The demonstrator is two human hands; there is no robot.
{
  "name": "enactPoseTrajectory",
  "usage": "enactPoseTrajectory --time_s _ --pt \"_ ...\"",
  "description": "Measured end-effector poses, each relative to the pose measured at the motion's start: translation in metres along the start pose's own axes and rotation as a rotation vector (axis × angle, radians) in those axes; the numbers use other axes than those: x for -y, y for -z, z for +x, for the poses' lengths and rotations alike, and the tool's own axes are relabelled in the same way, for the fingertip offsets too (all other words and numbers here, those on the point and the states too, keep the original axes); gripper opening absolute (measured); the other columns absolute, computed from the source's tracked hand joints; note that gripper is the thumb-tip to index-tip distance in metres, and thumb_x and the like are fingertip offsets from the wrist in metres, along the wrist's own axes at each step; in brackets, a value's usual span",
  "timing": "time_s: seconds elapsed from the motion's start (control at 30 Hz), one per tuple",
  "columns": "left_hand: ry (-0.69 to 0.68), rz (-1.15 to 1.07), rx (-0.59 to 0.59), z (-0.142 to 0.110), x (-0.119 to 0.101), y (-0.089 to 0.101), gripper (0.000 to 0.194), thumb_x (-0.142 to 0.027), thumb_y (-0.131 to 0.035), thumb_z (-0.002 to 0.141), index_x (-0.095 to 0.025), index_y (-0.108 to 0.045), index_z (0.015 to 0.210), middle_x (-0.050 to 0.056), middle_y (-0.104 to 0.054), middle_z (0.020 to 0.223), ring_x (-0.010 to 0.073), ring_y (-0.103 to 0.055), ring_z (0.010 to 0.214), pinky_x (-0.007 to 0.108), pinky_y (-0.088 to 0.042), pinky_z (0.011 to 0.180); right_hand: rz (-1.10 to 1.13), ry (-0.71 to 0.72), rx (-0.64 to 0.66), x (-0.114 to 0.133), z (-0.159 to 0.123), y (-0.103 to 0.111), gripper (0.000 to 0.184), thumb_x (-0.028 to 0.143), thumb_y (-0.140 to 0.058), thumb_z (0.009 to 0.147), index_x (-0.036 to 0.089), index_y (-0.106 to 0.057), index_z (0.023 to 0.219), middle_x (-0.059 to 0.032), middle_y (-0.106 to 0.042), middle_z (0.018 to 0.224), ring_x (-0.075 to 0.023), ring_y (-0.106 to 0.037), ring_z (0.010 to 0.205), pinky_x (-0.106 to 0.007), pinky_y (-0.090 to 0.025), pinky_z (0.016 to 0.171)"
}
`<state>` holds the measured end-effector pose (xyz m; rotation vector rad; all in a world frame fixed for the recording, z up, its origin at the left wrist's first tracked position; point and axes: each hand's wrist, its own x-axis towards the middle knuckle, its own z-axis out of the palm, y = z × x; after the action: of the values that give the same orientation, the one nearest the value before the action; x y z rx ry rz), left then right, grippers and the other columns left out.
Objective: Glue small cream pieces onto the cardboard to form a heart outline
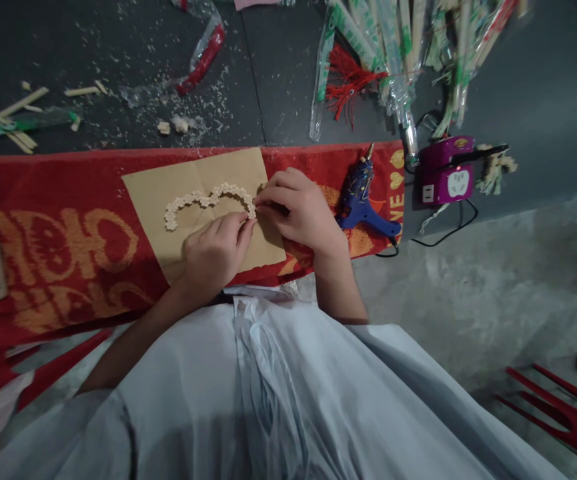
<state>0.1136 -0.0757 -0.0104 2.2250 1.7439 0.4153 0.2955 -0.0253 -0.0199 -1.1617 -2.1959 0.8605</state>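
A curved chain of small pale pieces point(199, 198) lies on a tan sheet of paper point(238, 165), forming two humps like the top of a heart. At the chain's right end my left hand point(214, 252) is closed, thumb and forefinger pinched on or right beside the last pieces. From the other side my right hand point(298, 207) meets the same end with its fingertips pinched together. Whatever is between the right fingertips is too small to make out. Both hands rest over the paper, which has a crease down it.
A red patterned towel point(68, 200) underlies the paper. To the right are a blue glue gun point(361, 200) and a purple power adapter point(445, 170) with cables. Wrapped chopsticks point(383, 40) lie at the back right; stick pieces point(23, 101) and crumbs litter the dark table. A red stool point(568, 413) stands lower right.
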Motion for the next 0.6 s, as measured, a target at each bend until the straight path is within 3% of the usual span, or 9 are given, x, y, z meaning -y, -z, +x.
enactPoseTrajectory --time_s 0.4,0.6 --pt "0.065 -0.076 -0.069 -0.003 0.001 -0.002 0.024 -0.038 -0.053 0.090 -0.020 -0.069 0.093 -0.001 -0.060 0.056 0.0132 -0.060 0.058 0.025 -0.042 0.061 -0.032 0.018 0.007 0.007 0.000 0.005 0.017 0.012 -0.051 0.087 0.020 -0.063 0.096 -0.0037 -0.058 0.089 -0.0195 -0.050 0.089 -0.035 -0.040 0.081" --pt "0.114 -0.143 -0.043 -0.003 -0.001 0.002 0.023 -0.038 -0.055 0.088 -0.021 -0.069 0.093 -0.001 -0.058 0.055 0.0138 -0.059 0.057 0.026 -0.044 0.061 -0.096 0.032 0.017 0.012 0.001 0.004 0.016 0.014 -0.051 0.090 0.021 -0.060 0.102 -0.0037 -0.058 0.090 -0.0193 -0.049 0.088 -0.035 -0.040 0.081"
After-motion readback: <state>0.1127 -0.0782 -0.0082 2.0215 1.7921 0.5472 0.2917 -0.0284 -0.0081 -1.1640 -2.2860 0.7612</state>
